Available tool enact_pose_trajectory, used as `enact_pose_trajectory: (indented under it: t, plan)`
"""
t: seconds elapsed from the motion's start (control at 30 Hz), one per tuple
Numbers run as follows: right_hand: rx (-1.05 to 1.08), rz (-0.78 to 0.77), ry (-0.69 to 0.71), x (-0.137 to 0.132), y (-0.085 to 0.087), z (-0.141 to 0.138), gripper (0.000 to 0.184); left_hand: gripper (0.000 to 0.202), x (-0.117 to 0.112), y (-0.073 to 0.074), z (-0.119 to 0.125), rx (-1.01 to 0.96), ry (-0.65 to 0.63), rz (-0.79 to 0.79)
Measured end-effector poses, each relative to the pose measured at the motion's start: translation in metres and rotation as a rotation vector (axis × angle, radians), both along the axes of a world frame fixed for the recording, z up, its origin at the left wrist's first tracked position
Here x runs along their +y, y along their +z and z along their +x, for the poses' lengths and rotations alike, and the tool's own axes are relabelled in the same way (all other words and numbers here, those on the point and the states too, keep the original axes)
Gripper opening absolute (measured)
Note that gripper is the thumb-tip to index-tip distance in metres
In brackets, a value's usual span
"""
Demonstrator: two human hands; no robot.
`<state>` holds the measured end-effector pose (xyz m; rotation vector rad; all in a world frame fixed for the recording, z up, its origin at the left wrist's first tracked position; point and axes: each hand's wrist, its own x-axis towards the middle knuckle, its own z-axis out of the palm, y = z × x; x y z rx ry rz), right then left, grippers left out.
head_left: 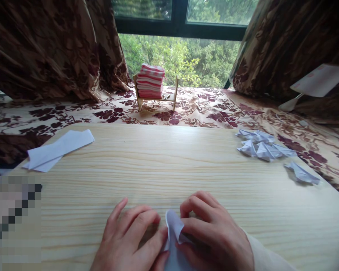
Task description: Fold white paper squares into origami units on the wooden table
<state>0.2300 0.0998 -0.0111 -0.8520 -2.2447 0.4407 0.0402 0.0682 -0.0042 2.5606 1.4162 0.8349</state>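
A sheet of white paper (175, 226), partly folded, stands up in a curl between my two hands at the front of the table. My left hand (135, 235) pinches its left edge between thumb and fingers, the other fingers fanned out over the wood. On the other side my right hand (214, 233) grips a turned-back flap of the paper with bent fingers. The lower part of the sheet runs out of view at the bottom edge.
Several folded paper pieces (262, 146) lie at the table's back right, with one folded piece (302, 174) apart from them. Flat paper strips (59, 148) rest at the back left. Beyond the wooden table (147, 165), a small rack (169, 99) holds folded red-and-white cloths (150, 82).
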Motion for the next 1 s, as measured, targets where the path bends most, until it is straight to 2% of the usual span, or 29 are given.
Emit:
enact_pose_trajectory:
  t: [0.23, 0.43, 0.63, 0.83, 1.0]
  plan:
    - [-0.046, 0.056, 0.016, 0.0022, 0.0007, 0.0013, 0.006, 0.019, 0.0016, -0.0112, -0.0021, 0.024, -0.008, 0.106]
    - [-0.083, 0.105, 0.084, 0.0045, 0.0006, 0.0068, 0.013, 0.019, 0.0024, -0.0087, -0.006, 0.082, -0.041, 0.113]
    - [-0.139, 0.253, 0.14, 0.0044, -0.0001, 0.0076, 0.017, 0.019, 0.0054, -0.0065, -0.0061, 0.087, -0.067, 0.132]
    - [-0.13, 0.296, 0.137, 0.0041, -0.0011, 0.0043, 0.01, 0.014, 0.0055, -0.0049, -0.0092, 0.067, -0.094, 0.177]
    - [-0.111, 0.306, 0.117, 0.0024, -0.0013, 0.0027, 0.015, 0.017, 0.0043, -0.0021, -0.0081, 0.088, -0.098, 0.141]
